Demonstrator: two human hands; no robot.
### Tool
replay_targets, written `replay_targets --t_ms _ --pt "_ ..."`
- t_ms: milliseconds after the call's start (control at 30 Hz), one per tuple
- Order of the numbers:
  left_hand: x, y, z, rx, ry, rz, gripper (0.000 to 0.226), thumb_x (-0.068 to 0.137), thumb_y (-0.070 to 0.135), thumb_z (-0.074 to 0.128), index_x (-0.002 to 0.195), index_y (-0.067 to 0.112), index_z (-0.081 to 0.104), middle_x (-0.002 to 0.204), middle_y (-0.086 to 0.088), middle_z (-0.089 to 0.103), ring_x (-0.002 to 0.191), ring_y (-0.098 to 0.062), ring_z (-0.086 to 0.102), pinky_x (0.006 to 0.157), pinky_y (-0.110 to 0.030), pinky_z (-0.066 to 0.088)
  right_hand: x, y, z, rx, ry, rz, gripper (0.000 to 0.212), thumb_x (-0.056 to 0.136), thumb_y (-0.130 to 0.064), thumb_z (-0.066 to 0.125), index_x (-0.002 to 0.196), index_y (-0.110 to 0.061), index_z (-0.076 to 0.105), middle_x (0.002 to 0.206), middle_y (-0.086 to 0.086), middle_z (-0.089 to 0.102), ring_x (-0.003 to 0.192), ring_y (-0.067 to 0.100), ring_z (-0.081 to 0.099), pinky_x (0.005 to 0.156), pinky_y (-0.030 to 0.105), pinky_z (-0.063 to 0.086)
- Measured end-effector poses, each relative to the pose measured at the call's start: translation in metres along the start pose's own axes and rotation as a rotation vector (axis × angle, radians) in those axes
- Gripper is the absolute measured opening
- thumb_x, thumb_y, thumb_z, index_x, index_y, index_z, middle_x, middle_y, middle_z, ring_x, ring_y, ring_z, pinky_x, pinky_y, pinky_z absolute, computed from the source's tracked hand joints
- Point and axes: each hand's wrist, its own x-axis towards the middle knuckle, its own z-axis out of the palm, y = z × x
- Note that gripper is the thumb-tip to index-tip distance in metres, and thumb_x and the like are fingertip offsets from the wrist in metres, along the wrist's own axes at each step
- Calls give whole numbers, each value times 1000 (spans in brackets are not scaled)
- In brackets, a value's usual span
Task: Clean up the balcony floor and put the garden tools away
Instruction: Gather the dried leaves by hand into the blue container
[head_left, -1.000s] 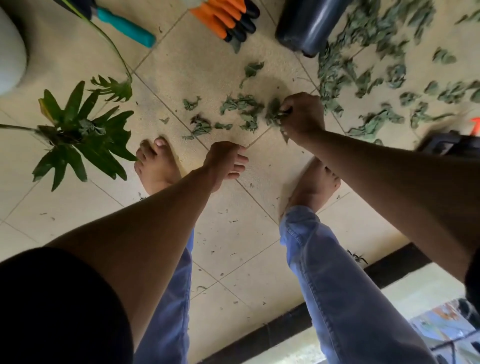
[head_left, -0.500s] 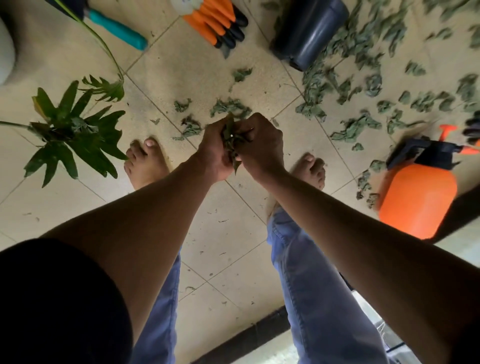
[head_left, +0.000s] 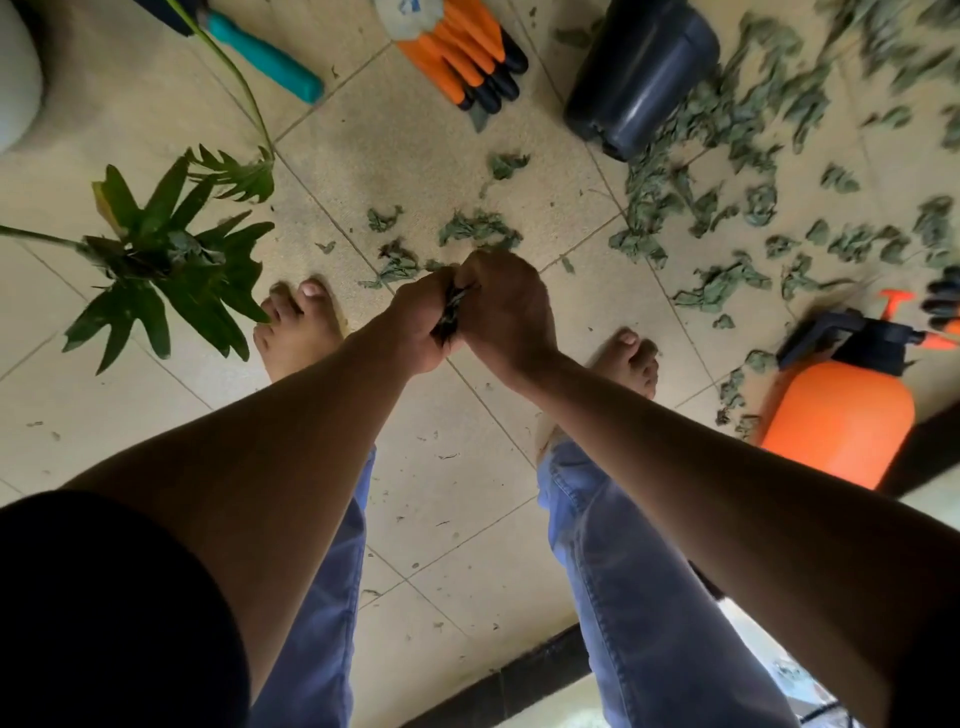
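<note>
Dried green leaves (head_left: 722, 283) lie scattered over the beige tiled floor (head_left: 426, 171), thickest at the upper right. My left hand (head_left: 415, 325) and my right hand (head_left: 506, 306) are pressed together above the floor between my bare feet, both curled round a small bunch of leaves (head_left: 451, 312) that shows dark in the gap between them. A pair of orange and black garden gloves (head_left: 462, 57) lies at the top. A teal-handled tool (head_left: 265, 57) lies at the top left, its head out of frame. An orange sprayer bottle (head_left: 836, 415) stands at the right.
A dark plastic pot (head_left: 641, 73) lies tipped on its side among the leaves at the top right. A live green plant (head_left: 166, 260) reaches in from the left over my left foot. A white rounded pot edge (head_left: 18, 78) sits far left. A black border strip (head_left: 524, 675) runs along the floor's near edge.
My right hand lifted a bunch of leaves off the floor and brought it to my left hand; both now hold it together. The view shifted, bringing the sprayer into sight.
</note>
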Motion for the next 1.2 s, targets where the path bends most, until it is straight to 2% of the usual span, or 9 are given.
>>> replay_targets --t_ms 133,200,267,333,467,667,900,1100,1200 --pt "5 8 -9 135 7 51 26 106 28 56 85 15 64 66 0 63 51 -7 59 46 -18 49 26 9 -2 -228 -15 -195 8 86 -9 64 94 -11 62 85 4 63 78 20 58 58 35 51" --pt "5 9 -17 302 36 60 30 107 30 54 85 14 66 66 -1 62 50 -7 58 41 -16 44 40 21 -1 -498 -81 -254 45 77 -9 71 120 -10 59 113 14 62 100 30 57 67 36 48" --pt "4 9 -26 395 52 56 34 108 33 52 87 12 68 66 -1 60 51 -7 56 41 -15 41 53 31 3 -741 -207 -259 85 70 -5 76 147 -19 41 142 20 44 121 39 48 79 43 50" --pt "5 6 -38 415 87 65 35 108 34 51 89 11 70 66 -2 57 51 -8 55 42 -16 41 61 35 7 -850 -328 -256 103 75 -4 75 158 -31 21 158 21 23 130 42 39 84 48 50" --pt "6 -2 -57 405 132 82 36 107 38 53 85 13 68 63 1 54 49 -8 51 42 -17 40 70 32 12 -837 -330 -286 80 85 1 68 151 -27 31 152 23 25 123 41 43 74 44 53" --pt "12 -16 -74 312 160 55 53 105 56 46 63 23 48 54 6 47 46 -9 43 41 -17 30 73 39 14 -758 -313 -359 42 95 1 56 137 -5 51 131 26 49 108 43 59 85 52 58" --pt "11 -19 -70 53 70 -29 40 105 39 53 71 19 54 64 -1 55 51 -13 52 43 -19 41 41 25 18 -262 -170 -230 7 88 -7 70 94 -9 73 92 9 72 87 23 66 70 26 43" --pt "7 -6 -67 -29 122 -28 26 104 24 49 82 14 60 61 -1 62 50 -11 59 46 -19 49 -13 -30 28 -57 -38 -361 12 87 -4 68 96 -9 75 89 9 73 83 20 68 71 20 44" --pt "-5 -4 -64 -188 39 -64 33 101 22 50 69 15 54 49 0 56 44 -13 58 41 -16 44 -23 -42 42 -105 -77 -356 24 90 -5 60 112 -3 71 103 16 72 91 30 71 77 36 59"
